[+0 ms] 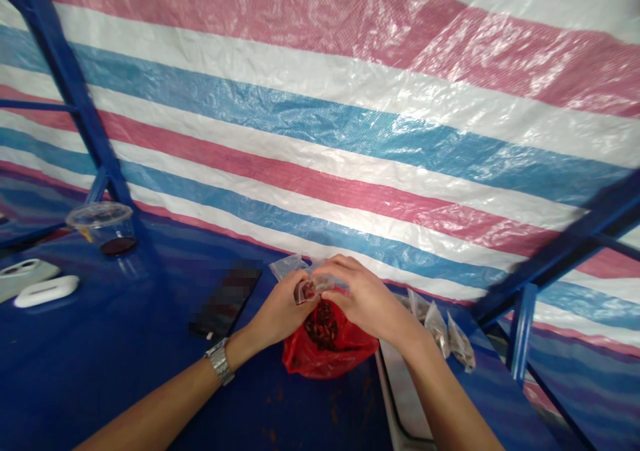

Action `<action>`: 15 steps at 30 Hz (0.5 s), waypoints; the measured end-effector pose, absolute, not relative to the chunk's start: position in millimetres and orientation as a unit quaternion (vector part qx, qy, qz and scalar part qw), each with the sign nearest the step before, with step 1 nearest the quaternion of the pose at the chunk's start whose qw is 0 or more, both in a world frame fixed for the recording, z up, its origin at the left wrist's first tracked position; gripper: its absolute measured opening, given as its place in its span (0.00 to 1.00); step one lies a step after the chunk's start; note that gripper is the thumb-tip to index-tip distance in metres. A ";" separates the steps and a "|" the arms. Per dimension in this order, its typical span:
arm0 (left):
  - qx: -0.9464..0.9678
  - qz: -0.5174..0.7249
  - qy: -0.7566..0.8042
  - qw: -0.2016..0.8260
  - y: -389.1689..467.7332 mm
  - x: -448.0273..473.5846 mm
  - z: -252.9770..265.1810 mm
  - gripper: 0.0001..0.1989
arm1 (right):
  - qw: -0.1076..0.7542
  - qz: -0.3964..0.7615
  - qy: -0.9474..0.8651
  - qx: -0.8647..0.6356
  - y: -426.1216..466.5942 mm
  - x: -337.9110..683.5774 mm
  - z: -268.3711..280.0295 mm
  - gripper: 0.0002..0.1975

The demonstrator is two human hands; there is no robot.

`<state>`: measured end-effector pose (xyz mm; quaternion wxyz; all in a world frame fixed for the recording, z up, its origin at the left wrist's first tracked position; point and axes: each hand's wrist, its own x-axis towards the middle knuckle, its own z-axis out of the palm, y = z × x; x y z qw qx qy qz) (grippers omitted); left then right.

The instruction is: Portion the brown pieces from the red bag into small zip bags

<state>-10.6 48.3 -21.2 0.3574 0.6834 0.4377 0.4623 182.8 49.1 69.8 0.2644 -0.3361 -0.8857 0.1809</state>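
Note:
Both my hands meet over a red plastic bag (330, 363) on the blue table. Dark reddish-brown dried pieces (323, 324) lie in its open mouth. My left hand (286, 304) is closed on the left side of a small clear plastic bag (309, 290), which has some reddish bits inside. On the other side, my right hand (357, 294) pinches the same small bag near its opening, thumb and fingers bent. The small bag is held just above the contents of the red one. Its lower part is hidden by my fingers.
Several filled clear bags (461, 344) lie at the right, beside a flat silver-edged tray-like object (405, 394) under my right forearm. Left are a dark phone (227, 301), a white case (47, 291) and a clear plastic cup (103, 228). A striped tarp (320, 191) hangs behind.

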 end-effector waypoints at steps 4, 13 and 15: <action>0.662 0.488 0.430 0.371 51.8 -9.7 -27.6 0.09 | 0.262 0.145 -0.902 -0.312 43.5 174.3 70.5 0.24; 0.677 0.470 0.483 0.296 52.0 -16.6 -16.7 0.07 | 0.259 0.132 -0.895 -0.337 43.7 180.5 75.1 0.22; 0.661 0.464 0.518 0.282 53.0 -25.5 -6.7 0.09 | 0.223 0.133 -0.895 -0.362 40.8 183.2 76.5 0.19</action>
